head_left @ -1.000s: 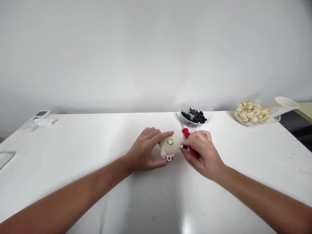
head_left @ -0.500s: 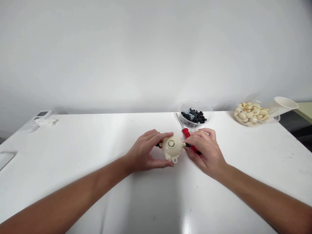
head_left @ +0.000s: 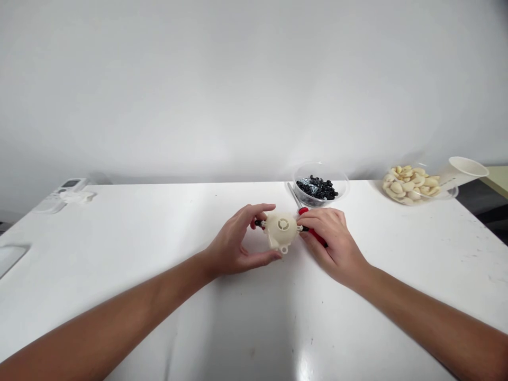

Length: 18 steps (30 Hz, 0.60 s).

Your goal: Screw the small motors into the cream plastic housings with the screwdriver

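A round cream plastic housing with a slotted ring on its domed face is held up over the white table. A short black piece sticks out at each side, and a small eyelet shows at its bottom edge. My left hand curls around its left side, thumb at the bottom edge, index finger arched over the top, other fingers by the left black piece. My right hand is closed at the right black piece, its fingertips pinched there. A red-handled screwdriver lies on the table, partly hidden by my right hand.
Behind stands a clear bowl of small black parts. At right, another clear bowl holds cream pieces and a tilted white cup. A white remote control with a crumpled white item lies at left. A wall rises behind the table.
The housing has shifted slightly up and right and tilted a little. My left index finger has lifted from its top edge. My right fingers have drawn closer together at the right black piece.
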Each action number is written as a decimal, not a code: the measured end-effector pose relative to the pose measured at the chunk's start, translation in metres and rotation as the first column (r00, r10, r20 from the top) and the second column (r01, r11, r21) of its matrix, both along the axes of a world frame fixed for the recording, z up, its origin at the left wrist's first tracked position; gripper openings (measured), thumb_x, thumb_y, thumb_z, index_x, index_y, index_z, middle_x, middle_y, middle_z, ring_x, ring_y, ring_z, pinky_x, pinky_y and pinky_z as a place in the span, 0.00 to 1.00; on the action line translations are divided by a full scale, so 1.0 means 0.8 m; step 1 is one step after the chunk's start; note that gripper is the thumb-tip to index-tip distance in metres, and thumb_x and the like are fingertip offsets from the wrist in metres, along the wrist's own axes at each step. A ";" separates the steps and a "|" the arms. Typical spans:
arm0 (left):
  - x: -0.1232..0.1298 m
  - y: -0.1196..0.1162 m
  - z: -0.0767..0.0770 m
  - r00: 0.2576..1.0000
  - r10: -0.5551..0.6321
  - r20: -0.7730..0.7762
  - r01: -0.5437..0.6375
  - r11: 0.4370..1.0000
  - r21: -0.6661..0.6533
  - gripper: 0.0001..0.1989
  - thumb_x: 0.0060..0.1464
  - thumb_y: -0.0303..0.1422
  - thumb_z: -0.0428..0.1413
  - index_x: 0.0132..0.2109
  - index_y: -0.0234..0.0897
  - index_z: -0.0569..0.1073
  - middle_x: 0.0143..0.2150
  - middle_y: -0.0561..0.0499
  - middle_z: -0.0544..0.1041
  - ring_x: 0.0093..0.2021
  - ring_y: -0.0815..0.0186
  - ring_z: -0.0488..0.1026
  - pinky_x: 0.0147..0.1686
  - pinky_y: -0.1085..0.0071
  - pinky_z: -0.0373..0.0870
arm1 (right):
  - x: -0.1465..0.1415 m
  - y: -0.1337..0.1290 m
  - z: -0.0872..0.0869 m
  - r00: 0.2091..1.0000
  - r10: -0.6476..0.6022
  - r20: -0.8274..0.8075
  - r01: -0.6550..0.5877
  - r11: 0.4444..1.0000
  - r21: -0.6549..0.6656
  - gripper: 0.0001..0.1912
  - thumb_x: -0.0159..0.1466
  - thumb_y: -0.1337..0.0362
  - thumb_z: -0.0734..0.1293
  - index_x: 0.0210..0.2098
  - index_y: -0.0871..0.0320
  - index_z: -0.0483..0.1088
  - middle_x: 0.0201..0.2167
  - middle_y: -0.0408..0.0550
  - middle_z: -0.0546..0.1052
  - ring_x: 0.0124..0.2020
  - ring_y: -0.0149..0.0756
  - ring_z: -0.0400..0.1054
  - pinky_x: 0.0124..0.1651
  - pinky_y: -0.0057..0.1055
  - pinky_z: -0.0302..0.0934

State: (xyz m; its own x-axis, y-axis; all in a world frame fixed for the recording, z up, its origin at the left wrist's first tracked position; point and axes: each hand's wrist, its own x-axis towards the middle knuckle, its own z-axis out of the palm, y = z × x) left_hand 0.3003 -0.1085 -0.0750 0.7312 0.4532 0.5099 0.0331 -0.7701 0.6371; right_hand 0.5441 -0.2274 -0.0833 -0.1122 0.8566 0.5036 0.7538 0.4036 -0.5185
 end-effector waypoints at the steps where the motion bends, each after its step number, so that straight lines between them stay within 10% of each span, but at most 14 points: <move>1: -0.001 0.001 0.000 1.000 -0.012 0.015 0.012 1.000 -0.015 0.39 0.57 0.38 0.70 0.70 0.43 0.62 0.46 0.47 0.75 0.43 0.61 0.73 0.44 0.62 0.74 | 0.000 0.000 0.000 1.000 -0.007 -0.002 0.007 1.000 0.004 0.11 0.76 0.70 0.62 0.54 0.49 0.69 0.51 0.47 0.80 0.56 0.44 0.72 0.60 0.50 0.55; 9: -0.001 0.000 -0.003 1.000 0.023 0.018 -0.021 0.995 -0.098 0.19 0.68 0.26 0.53 0.64 0.41 0.68 0.46 0.47 0.78 0.44 0.65 0.75 0.44 0.66 0.74 | 0.005 0.001 -0.004 0.988 -0.070 -0.138 0.059 0.995 -0.086 0.09 0.78 0.65 0.60 0.50 0.49 0.71 0.51 0.48 0.79 0.58 0.45 0.70 0.61 0.49 0.56; 18: 0.005 0.004 0.002 0.990 0.121 -0.079 -0.139 0.946 -0.293 0.11 0.72 0.37 0.56 0.56 0.40 0.78 0.44 0.47 0.85 0.45 0.63 0.82 0.48 0.66 0.78 | 0.006 0.004 -0.006 0.985 -0.057 -0.164 0.028 0.984 -0.176 0.14 0.79 0.61 0.56 0.42 0.51 0.72 0.50 0.51 0.79 0.60 0.48 0.67 0.64 0.52 0.54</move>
